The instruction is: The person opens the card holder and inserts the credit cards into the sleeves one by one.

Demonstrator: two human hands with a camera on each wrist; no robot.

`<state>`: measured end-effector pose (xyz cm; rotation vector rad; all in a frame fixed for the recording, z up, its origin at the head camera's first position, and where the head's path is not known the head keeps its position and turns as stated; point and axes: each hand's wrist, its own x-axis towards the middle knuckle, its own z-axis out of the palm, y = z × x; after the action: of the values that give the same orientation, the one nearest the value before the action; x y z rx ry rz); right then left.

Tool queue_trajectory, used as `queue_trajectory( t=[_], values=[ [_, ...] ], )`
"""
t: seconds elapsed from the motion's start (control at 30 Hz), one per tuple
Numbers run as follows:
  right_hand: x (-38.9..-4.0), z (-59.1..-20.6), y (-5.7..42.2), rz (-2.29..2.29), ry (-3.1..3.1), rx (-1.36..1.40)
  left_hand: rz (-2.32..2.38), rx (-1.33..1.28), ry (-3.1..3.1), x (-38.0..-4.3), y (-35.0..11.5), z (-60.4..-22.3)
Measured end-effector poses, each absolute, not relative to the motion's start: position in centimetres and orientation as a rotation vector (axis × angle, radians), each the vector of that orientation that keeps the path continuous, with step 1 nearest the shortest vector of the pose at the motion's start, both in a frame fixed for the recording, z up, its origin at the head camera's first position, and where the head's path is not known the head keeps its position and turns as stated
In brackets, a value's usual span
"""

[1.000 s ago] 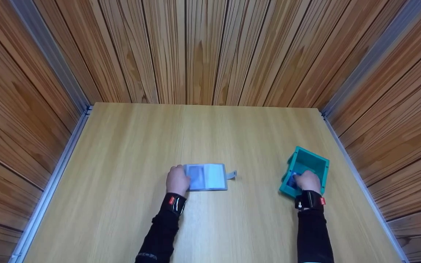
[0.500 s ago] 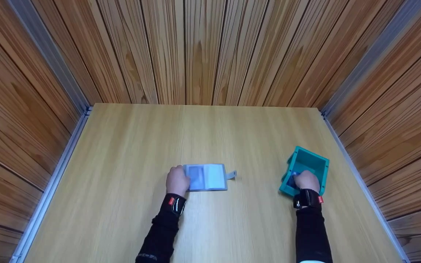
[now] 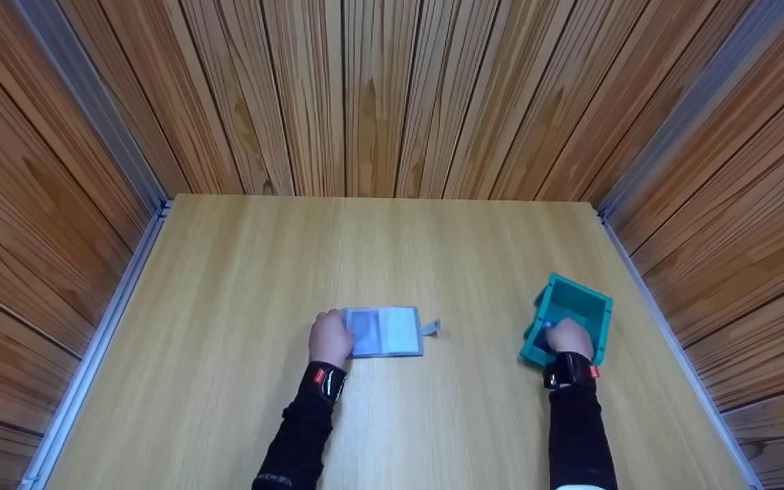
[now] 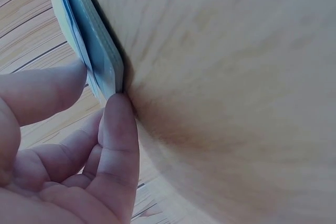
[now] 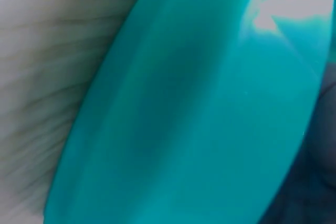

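Observation:
A light-blue card holder (image 3: 397, 332) lies unfolded on the table, clear sleeves facing up and a snap strap sticking out at its right. My left hand (image 3: 330, 338) pinches its left edge; in the left wrist view the thumb (image 4: 58, 90) is on the upper side and a fingertip is at the lower corner of the holder (image 4: 97, 45). My right hand (image 3: 568, 338) reaches down inside a teal bin (image 3: 599, 313), beside a dark-blue thing (image 3: 543, 337). Its fingers are hidden there, and I cannot tell whether they grip it. The bin's outer wall (image 5: 173, 119) fills most of the right wrist view.
The wooden tabletop (image 3: 242, 272) reaches back to a wood-panelled wall (image 3: 385, 95). Metal rails run along its left (image 3: 99, 340) and right sides, with panelled walls beyond. The bin stands near the right rail, slightly turned.
My right wrist has shifted slightly to the left while the hand stays inside the bin. The left hand and the card holder have stayed in place.

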<state>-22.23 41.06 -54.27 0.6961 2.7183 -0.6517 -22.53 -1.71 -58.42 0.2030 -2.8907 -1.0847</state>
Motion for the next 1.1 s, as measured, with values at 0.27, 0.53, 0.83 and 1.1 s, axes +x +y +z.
queue_trajectory(
  t=[0.27,0.53,0.83,1.1],
  values=[
    [-22.17,-54.32,41.08,-0.638,2.743,0.658,-1.084,0.197,-2.885,-22.46,-1.67,-58.46],
    [-22.16,-54.57,41.11,-0.624,2.788,0.658,-1.081,0.168,-2.862,-22.42,-1.79,-58.39],
    [-22.03,-54.56,41.09,-0.642,2.805,0.699,-1.076,0.157,-2.853,-22.33,-1.79,-58.43],
    [-22.03,-54.12,40.92,-0.625,2.849,0.706,-1.081,0.17,-2.851,-22.36,-1.85,-58.43]
  ],
)
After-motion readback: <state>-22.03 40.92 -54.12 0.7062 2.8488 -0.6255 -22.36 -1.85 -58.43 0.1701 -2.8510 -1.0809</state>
